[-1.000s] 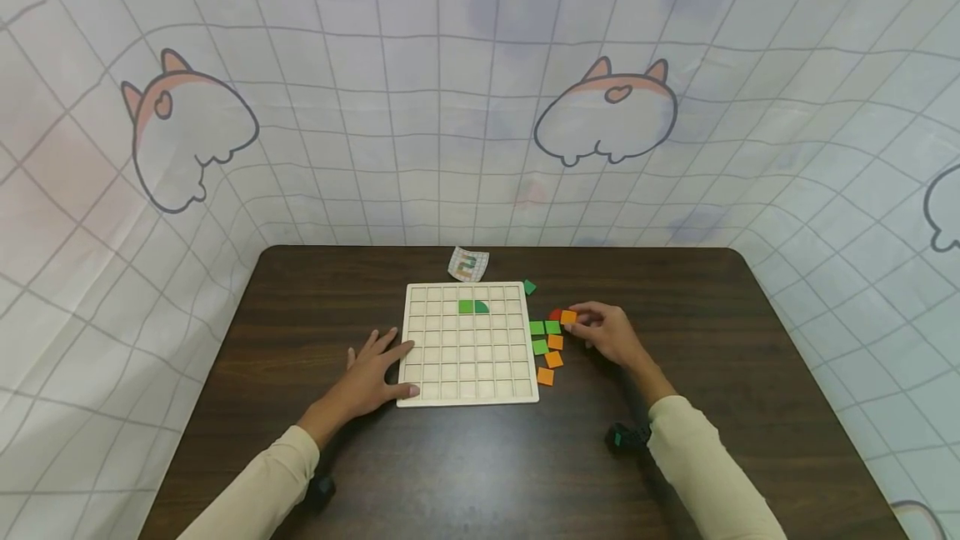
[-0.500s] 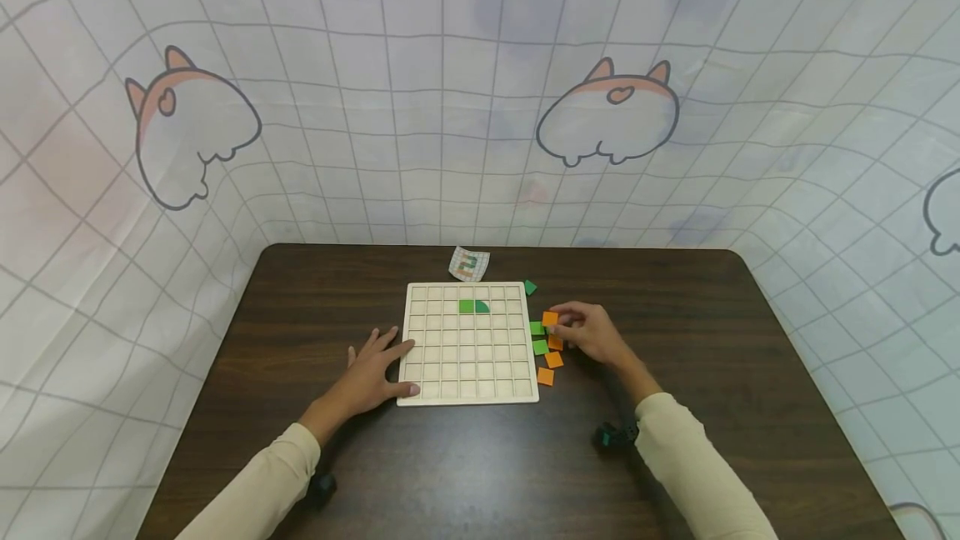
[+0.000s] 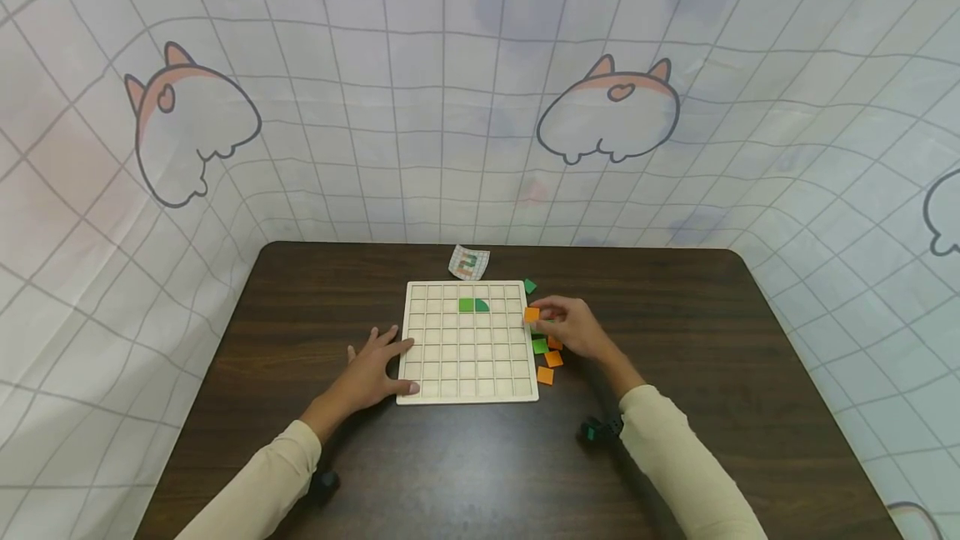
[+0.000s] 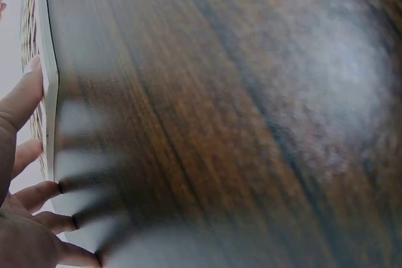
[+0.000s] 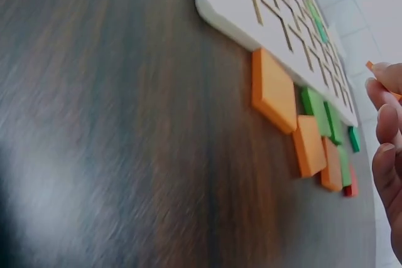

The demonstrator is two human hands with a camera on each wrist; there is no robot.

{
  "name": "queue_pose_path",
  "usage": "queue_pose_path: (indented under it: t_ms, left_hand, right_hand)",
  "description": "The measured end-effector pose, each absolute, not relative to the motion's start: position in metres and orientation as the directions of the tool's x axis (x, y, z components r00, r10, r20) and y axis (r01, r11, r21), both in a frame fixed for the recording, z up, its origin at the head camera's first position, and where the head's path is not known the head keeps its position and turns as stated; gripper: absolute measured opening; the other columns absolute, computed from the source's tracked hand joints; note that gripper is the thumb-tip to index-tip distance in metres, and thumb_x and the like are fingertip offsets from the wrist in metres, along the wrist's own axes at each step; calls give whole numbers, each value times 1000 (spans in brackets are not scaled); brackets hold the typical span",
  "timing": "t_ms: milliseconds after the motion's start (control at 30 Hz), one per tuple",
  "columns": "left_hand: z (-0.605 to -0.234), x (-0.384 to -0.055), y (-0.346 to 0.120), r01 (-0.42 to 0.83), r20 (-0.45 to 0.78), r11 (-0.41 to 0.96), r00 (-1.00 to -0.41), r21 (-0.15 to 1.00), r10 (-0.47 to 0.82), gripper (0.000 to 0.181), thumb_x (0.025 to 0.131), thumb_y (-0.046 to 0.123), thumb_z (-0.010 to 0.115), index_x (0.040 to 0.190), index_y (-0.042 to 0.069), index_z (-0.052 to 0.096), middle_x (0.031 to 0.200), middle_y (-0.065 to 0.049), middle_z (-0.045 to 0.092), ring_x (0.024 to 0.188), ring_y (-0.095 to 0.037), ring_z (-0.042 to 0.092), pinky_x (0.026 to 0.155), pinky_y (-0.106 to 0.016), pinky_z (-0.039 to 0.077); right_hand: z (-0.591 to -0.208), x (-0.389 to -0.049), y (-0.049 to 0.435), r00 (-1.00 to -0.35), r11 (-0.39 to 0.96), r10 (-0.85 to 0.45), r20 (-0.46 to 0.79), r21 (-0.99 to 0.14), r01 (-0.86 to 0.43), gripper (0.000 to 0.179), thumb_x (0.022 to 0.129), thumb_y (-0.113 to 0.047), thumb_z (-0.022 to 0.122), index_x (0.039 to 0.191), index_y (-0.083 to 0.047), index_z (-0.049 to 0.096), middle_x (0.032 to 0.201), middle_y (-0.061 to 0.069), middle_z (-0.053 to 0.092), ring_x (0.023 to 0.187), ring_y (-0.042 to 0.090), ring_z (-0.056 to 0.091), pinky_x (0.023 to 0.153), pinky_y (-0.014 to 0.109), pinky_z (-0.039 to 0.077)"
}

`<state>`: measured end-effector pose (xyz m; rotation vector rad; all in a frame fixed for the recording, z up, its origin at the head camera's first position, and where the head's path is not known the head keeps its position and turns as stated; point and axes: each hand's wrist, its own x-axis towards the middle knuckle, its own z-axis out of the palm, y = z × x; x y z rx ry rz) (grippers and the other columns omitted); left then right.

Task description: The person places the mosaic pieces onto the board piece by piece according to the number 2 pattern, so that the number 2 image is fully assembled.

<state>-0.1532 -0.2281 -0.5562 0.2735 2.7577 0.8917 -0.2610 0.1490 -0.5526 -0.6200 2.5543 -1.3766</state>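
A cream grid board lies on the dark wooden table, with a light green square tile and a dark green quarter-round tile side by side in its upper cells. My left hand rests at the board's left edge, fingers spread and relaxed, thumb and index finger on the rim. Between thumb and fingertips my right hand pinches an orange square tile, over the board's right rim. In the right wrist view, that hand shows only at the right edge.
Right of the board lie loose orange tiles, light green tiles and a red piece, partly behind the hand. A dark green piece sits by the top right corner. A printed pattern card lies behind the board.
My right hand has carried the orange square tile leftward from the loose pieces to the board's right rim. My left hand has stayed in place.
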Motion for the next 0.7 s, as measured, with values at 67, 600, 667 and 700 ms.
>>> queue_pose_path:
  t_ms: [67,600,667,700]
  left_hand:
    - [-555,-153,-228,104,-160,797,-956,595,245,82,80,43,83,149,11,50,162,-23,28,150,-54,10,103,-86,4]
    - [-556,-154,-228,81,-176,790,-956,607,233,82,80,40,84,149,11,50,163,-22,27,151,-53,7,103,-86,1]
    - [-557,-154,-229,81,-175,786,-956,613,235,82,80,40,84,149,11,50,163,-22,26,151,-52,6,103,-86,0]
    - [-557,-154,-229,82,-175,785,-956,615,236,83,80,40,84,149,11,49,163,-22,26,151,-52,6,103,-86,0]
  right_hand:
    - [-551,-263,146,-893,472,-448,48,-835,-282,29,92,-10,73,121,-4,70,93,9,72,53,11,45,48,25,39]
    - [-547,-275,103,-872,409,-489,-17,-888,-212,30,94,-11,70,123,-3,69,99,14,72,65,30,66,61,35,58]
    - [-548,-276,97,-866,395,-499,-25,-897,-201,31,94,-11,70,124,-4,68,99,13,71,65,32,67,61,36,57]
    - [-549,-277,94,-864,388,-503,-27,-900,-198,31,94,-11,69,125,-4,68,99,13,71,66,33,67,61,36,57]
